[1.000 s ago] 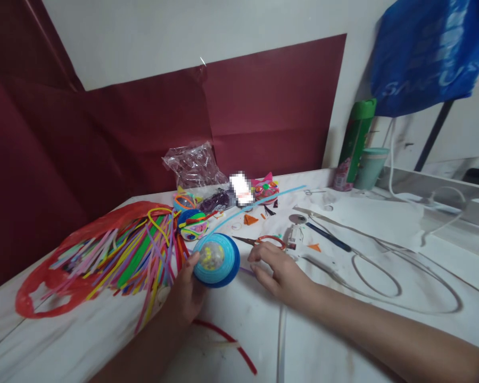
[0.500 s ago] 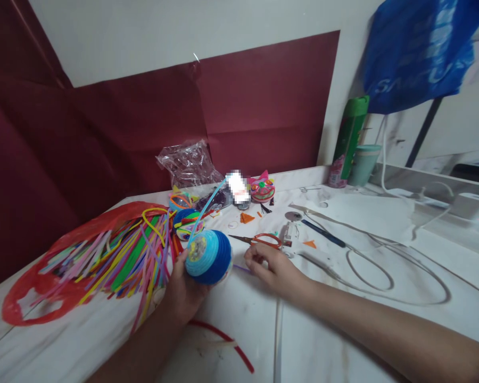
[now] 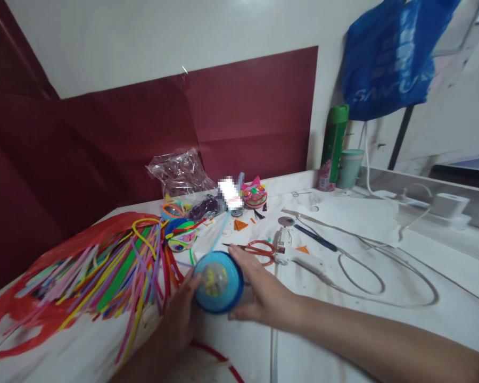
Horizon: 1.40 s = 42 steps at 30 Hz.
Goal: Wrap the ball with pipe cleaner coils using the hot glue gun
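Blue ball (image 3: 217,282), one, above worktop (image 3: 299,361), left hand (image 3: 179,316) with its grip closed on the left side, right hand (image 3: 263,290) curved around the right, closure undeterminable, best steadied lightly with pale-blue strip (image 3: 221,231) untwisted.

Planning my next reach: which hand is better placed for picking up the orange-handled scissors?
Right, I'd judge. The right hand is close beside the scissors; the left hand is farther off, against the blue ball's left side. The right also curves around the ball, so it may need freeing first.
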Available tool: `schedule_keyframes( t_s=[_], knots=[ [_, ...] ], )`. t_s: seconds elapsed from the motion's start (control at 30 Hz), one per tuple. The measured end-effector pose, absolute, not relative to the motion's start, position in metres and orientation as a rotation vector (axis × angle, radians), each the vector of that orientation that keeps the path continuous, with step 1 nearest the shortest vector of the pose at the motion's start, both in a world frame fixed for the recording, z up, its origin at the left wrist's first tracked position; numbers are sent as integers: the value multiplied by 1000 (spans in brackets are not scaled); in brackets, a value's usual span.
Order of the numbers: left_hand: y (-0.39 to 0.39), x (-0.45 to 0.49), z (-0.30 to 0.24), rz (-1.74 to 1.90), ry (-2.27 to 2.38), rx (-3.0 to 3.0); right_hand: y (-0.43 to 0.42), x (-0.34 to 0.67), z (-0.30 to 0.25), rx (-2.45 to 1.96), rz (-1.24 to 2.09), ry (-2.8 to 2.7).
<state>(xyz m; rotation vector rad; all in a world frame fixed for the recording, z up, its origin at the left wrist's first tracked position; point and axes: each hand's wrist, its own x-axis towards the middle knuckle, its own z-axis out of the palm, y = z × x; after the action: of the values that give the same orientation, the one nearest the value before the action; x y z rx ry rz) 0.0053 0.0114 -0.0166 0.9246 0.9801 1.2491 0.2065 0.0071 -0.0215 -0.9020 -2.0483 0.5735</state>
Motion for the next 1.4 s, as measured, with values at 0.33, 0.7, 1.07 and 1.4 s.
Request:
schedule_keyframes(
  t_s=[0.33,0.7,1.07,1.4],
  knots=[
    [10,-6,-25,1068,810,1183,16,211,-43,-836,484,-2244],
    [9,-4,-18,1062,825,1228,18,216,-28,-781,492,-2380],
    [12,-2,-31,1143,870,1290,19,219,-35,-874,316,-2431],
    [14,-2,-19,1412,1112,1109,22,239,3,-854,30,-2305]
  ],
)
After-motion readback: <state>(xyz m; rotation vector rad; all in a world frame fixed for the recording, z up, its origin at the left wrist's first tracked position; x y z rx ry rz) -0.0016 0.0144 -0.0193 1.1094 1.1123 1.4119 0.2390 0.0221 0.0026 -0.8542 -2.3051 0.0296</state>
